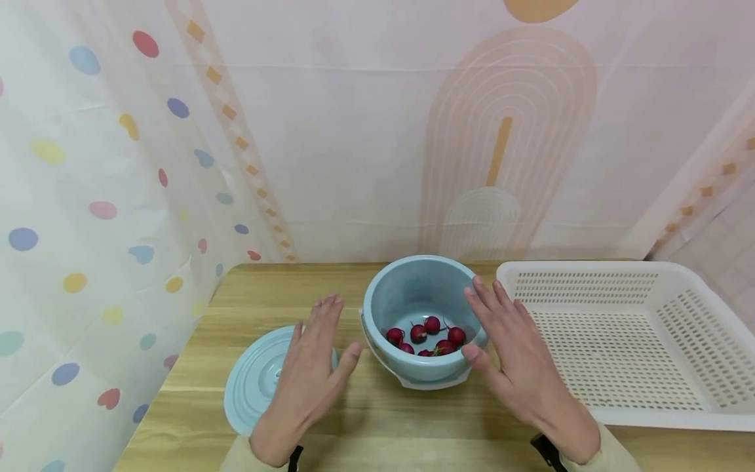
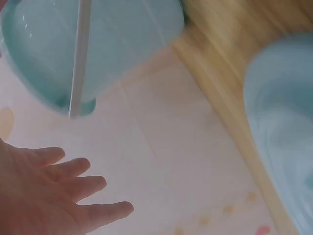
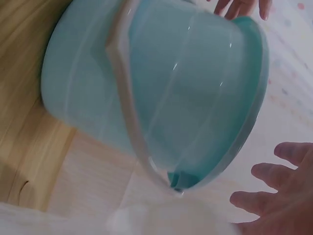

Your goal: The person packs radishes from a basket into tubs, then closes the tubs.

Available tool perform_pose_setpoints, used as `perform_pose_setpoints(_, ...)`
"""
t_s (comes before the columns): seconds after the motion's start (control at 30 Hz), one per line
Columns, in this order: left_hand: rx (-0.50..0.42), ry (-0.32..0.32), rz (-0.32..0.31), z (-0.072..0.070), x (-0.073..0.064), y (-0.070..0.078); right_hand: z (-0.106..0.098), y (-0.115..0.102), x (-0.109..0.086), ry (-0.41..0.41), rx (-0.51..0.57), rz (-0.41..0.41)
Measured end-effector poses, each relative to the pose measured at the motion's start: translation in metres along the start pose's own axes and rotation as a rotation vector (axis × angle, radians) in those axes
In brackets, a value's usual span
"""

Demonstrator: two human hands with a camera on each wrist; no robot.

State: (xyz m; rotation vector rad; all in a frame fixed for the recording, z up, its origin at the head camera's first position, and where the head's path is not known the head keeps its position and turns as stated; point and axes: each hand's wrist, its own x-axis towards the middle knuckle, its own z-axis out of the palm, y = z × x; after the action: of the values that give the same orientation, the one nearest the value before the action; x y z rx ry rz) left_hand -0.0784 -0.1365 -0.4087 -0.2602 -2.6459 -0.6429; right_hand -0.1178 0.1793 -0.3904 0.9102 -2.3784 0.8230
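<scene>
Between my two hands a light blue bucket (image 1: 426, 373) stands upright on the table, its white handle (image 3: 128, 105) folded down at the front. Several red radishes (image 1: 418, 334) lie on its bottom. My left hand (image 1: 315, 370), fingers straight and thumb spread, hovers left of the bucket, overlapping the round blue lid (image 1: 250, 373) in the head view. On the other side my right hand (image 1: 519, 360) is held up with fingers extended, overlapping the bucket's right rim in the head view. Both hands hold nothing.
A white perforated plastic basket (image 1: 625, 357) sits at the right of the wooden table (image 1: 407, 429). Behind the table hangs a patterned curtain (image 1: 354, 144), which also runs along the left side.
</scene>
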Motion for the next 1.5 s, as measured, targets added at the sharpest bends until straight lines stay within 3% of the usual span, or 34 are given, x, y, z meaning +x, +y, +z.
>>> perform_pose_setpoints(0.23, 0.074, 0.037, 0.002, -0.023, -0.017, -0.017, 0.008, -0.017, 0.0, -0.023, 0.03, -0.067)
perform_pose_setpoints(0.53, 0.131, 0.103, 0.03, -0.042, -0.038, -0.038, 0.025, -0.042, -0.002, -0.058, 0.052, -0.173)
perform_pose_setpoints(0.83, 0.149, 0.103, 0.005, -0.056, -0.055, -0.063, 0.038, -0.065, 0.002, -0.082, 0.06, -0.268)
perform_pose_setpoints(1.3, 0.213, 0.022, -0.077, -0.068, -0.073, -0.102, 0.067, -0.097, 0.006, -0.169, 0.078, -0.423)
perform_pose_setpoints(1.5, 0.232, -0.045, -0.136, -0.071, -0.08, -0.115, 0.077, -0.108, 0.007, -0.262, 0.103, -0.388)
